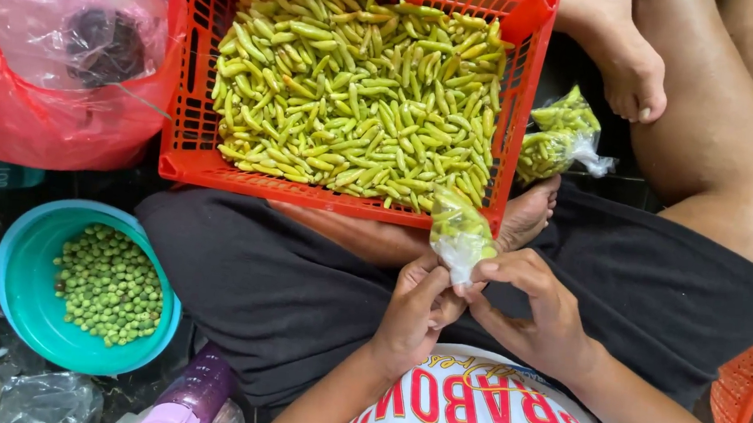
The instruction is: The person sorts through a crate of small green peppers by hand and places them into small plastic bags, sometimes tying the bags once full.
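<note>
Both left hand (414,308) and right hand (530,309) pinch a small clear chilli-filled bag (460,236) beside the red crate (534,36).

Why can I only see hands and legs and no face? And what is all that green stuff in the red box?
The camera sits on the person's head and looks down, so you see their own lap, arms and hands, not their face. The person sits on the floor with legs crossed. The left hand and the right hand together pinch the neck of a small clear bag filled with green chillies. Just in front is a red crate heaped with many more green chillies. Beside it, near another person's bare foot, lie filled bags. To one side a teal bowl holds small round green berries or peas; I cannot tell which.
</note>
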